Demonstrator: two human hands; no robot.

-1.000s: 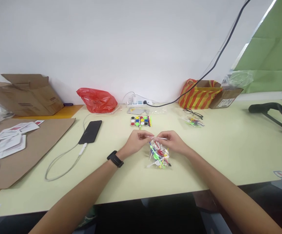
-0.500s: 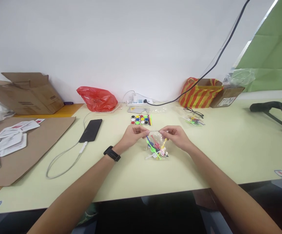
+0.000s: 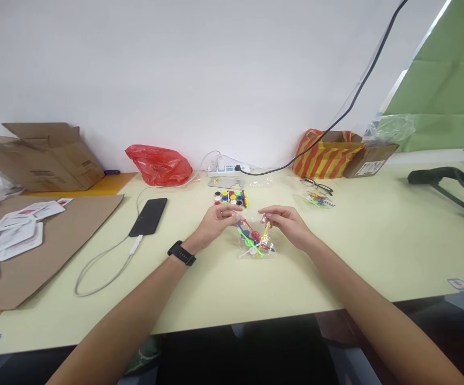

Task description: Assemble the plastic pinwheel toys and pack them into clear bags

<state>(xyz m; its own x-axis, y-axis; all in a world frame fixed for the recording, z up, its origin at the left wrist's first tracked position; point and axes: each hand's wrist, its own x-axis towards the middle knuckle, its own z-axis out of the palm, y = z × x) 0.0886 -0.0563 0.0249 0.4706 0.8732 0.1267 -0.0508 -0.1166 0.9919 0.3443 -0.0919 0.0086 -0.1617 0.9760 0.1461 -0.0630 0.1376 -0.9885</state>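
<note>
Smack in the middle of the pale yellow table [image 3: 376, 251], just in front of the paint-pot set [image 3: 230, 198], both hands are on a small clear plastic bag [image 3: 256, 245] stuffed with colourful plastic bits. The left hand [image 3: 215, 222], the one with the black smartwatch [image 3: 181, 253], has thumb and forefinger pinched tight on the bag's top left corner. The right hand [image 3: 286, 222] has the same tight pinch on the top right, other fingers curled in. The bag's bottom rests on the table and its top edge is lifted and stretched between the two pinches.

Looks to me like the mouth of the bag is being worked, though I can't tell if the strip is closed. My two cents: keep both pinches right at the top edge and hold it taut and level. Leave the bottom down on the table so the bits stay low and don't crowd the opening. The phone [image 3: 148, 216] and the eyeglasses [image 3: 316, 186] sit well apart, so there's plenty of elbow room.
</note>
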